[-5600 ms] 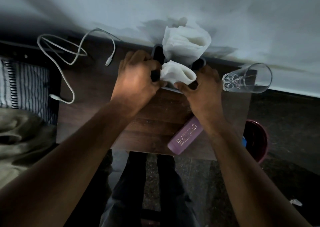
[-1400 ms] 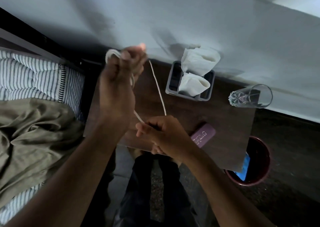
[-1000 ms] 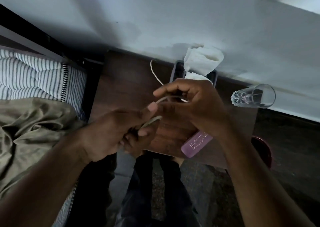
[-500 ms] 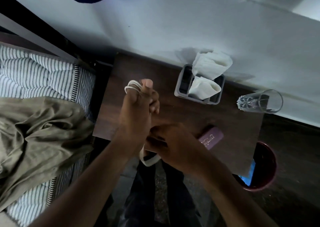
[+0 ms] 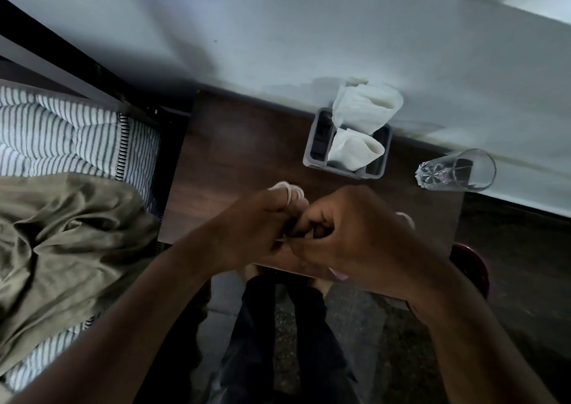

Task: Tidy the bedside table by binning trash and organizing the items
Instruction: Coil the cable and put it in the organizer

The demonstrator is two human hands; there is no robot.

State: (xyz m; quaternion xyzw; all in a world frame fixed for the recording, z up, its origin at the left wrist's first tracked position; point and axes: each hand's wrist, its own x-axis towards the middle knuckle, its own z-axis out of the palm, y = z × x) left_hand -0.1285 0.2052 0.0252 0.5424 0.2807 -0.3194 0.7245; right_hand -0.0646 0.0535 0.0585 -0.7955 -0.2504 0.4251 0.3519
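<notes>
Winding the white cable (image 5: pixel 287 189) into loops at frame centre, over the table's (image 5: pixel 241 144) near edge: left hand (image 5: pixel 256 227) clamped around the coil, right hand (image 5: pixel 349 230) curled tight against it, pinching the loose end. Risking, by the look of it, a slipping coil springing open, or the right elbow swinging toward the tipped glass (image 5: pixel 454 172) at right and rolling it off beside the holder (image 5: pixel 346 147).

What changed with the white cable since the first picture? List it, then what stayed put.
The white cable left the table's left side; it is now coiled, held by the left hand and right hand. Both hands let go of the organizer. Its tissues and the glass stayed.
</notes>
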